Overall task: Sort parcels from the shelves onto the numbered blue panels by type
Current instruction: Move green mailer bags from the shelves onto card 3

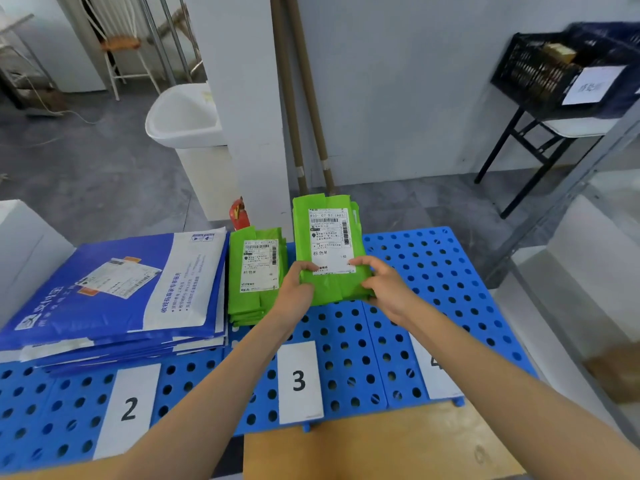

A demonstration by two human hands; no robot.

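Blue mailer stack (pixel 114 292) lies at 9 o'clock of the green parcel stack (pixel 256 271). Left hand (pixel 294 289) and right hand (pixel 384 285) grip the raised green parcel (pixel 329 244) by its near edge

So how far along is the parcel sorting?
Done: blue mailers stacked at label 2, green parcels piled at label 3. In hand: left hand and right hand grip a green bundle above panel 3. Left: setting it down; how many remain isn't visible.

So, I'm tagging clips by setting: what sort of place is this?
Likely a parcel-sorting station in a storeroom: blue perforated plastic panels with number cards, a stack of blue-and-white courier mailers, and green plastic parcels bearing shipping labels.
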